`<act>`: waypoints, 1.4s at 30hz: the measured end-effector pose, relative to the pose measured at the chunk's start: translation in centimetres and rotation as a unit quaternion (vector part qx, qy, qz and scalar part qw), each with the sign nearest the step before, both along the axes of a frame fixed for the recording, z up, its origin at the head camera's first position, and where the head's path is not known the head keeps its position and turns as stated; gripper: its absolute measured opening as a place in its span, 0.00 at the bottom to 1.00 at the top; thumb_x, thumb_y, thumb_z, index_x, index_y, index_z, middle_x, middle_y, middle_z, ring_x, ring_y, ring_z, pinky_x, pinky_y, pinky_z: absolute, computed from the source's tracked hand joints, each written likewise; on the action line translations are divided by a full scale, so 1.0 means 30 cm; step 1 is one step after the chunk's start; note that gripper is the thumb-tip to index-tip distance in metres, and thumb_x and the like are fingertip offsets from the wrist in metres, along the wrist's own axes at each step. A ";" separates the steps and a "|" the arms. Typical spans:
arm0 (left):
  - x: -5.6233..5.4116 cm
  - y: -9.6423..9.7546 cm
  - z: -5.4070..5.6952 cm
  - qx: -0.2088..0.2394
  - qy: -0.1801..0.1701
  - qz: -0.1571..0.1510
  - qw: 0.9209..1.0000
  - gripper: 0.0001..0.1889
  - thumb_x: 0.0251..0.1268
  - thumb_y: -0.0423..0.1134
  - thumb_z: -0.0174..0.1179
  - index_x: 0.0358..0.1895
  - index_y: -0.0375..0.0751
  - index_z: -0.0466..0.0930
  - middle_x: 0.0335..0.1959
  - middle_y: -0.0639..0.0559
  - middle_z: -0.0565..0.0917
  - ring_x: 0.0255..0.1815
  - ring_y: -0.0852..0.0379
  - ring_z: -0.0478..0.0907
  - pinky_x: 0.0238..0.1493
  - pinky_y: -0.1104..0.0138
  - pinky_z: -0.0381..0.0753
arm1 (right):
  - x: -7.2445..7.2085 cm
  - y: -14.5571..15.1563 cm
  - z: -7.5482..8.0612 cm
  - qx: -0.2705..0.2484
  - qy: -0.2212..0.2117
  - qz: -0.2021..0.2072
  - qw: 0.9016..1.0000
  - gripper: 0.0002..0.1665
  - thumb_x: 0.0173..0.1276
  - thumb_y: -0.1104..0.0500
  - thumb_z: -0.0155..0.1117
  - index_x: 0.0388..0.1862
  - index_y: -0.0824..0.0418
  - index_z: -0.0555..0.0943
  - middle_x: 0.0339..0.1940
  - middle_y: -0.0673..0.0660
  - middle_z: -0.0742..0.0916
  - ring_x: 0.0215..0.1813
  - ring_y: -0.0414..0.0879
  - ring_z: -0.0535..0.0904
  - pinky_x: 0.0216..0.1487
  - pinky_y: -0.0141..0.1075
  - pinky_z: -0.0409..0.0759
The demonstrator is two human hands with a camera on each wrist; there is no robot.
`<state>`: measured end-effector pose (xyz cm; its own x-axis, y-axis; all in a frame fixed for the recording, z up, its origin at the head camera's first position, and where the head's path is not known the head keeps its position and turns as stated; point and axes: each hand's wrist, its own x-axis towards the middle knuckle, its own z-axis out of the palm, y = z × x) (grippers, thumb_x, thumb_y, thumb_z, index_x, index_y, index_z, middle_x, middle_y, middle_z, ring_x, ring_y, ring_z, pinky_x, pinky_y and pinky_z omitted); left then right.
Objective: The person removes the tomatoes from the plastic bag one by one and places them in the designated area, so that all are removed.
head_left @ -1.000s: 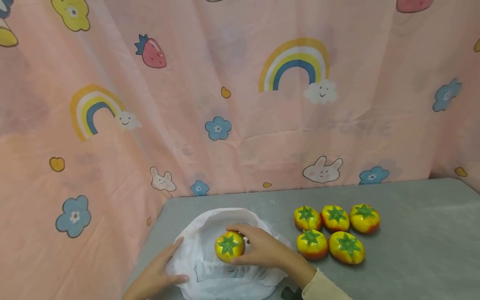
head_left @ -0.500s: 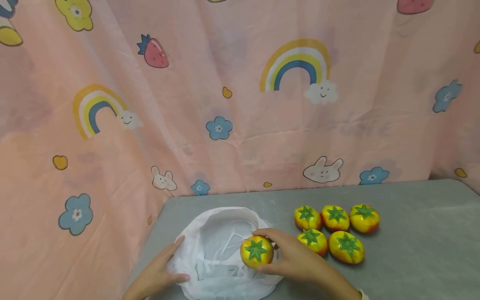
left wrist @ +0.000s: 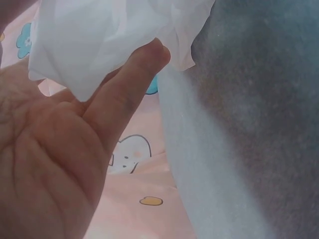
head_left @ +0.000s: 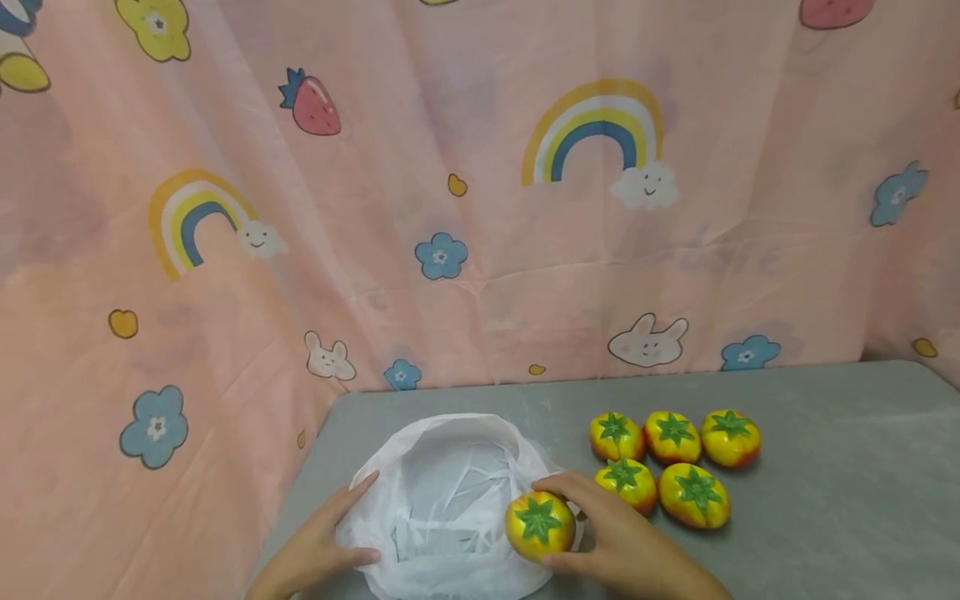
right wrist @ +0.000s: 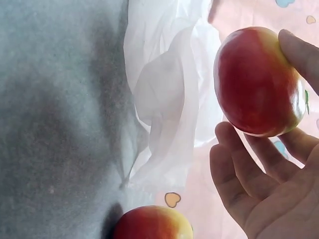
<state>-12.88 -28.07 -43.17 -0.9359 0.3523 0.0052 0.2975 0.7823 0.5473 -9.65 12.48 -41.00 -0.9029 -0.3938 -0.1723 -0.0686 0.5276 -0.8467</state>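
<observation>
My right hand (head_left: pixel 611 525) pinches a yellow toy tomato (head_left: pixel 538 527) with a green star-shaped calyx, thumb and fingers on opposite sides. It is over the right rim of a white plastic bag (head_left: pixel 442 575). From the right wrist view, the red underside of the held tomato (right wrist: pixel 256 82) shows beside the bag (right wrist: pixel 159 89). The bag's mouth is spread wide and faces up. My left hand (head_left: pixel 322 542) is at the bag's left side with thumb and forefinger spread. In the left wrist view its extended fingers (left wrist: pixel 124 94) touch the thin plastic (left wrist: pixel 94 45).
Several more toy tomatoes stand in two rows right of the bag, including one at the front right (head_left: pixel 694 497) and one at the back right (head_left: pixel 731 439). The grey table (head_left: pixel 847 500) meets a pink patterned curtain (head_left: pixel 495 317) behind and at left.
My right hand has moved right and toward me with the tomato, from above the middle of the bag's mouth to its right rim. My left hand has stayed at the bag.
</observation>
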 end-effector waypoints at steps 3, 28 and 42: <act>0.000 0.001 0.003 0.001 0.001 0.003 1.000 0.50 0.46 0.54 0.76 0.76 0.49 0.63 0.70 0.41 0.73 0.67 0.42 0.71 0.63 0.56 0.78 | 0.004 0.005 -0.008 -0.004 0.002 -0.001 1.000 0.40 0.51 0.36 0.77 0.62 0.39 0.73 0.66 0.48 0.78 0.59 0.48 0.75 0.61 0.61 0.79; -0.004 0.002 -0.005 0.009 0.021 -0.003 1.000 0.51 0.45 0.54 0.77 0.76 0.49 0.63 0.66 0.43 0.76 0.63 0.49 0.74 0.61 0.61 0.78 | 0.054 0.065 0.001 0.030 0.073 -0.025 0.997 0.45 0.49 0.35 0.78 0.66 0.43 0.73 0.68 0.51 0.79 0.65 0.54 0.75 0.59 0.60 0.80; -0.001 0.010 0.007 0.023 -0.001 0.028 0.999 0.47 0.48 0.55 0.75 0.74 0.51 0.65 0.68 0.44 0.75 0.66 0.46 0.73 0.64 0.60 0.78 | 0.059 0.170 0.014 0.041 0.065 -0.082 0.994 0.46 0.49 0.35 0.77 0.67 0.43 0.73 0.69 0.53 0.76 0.61 0.50 0.74 0.59 0.53 0.83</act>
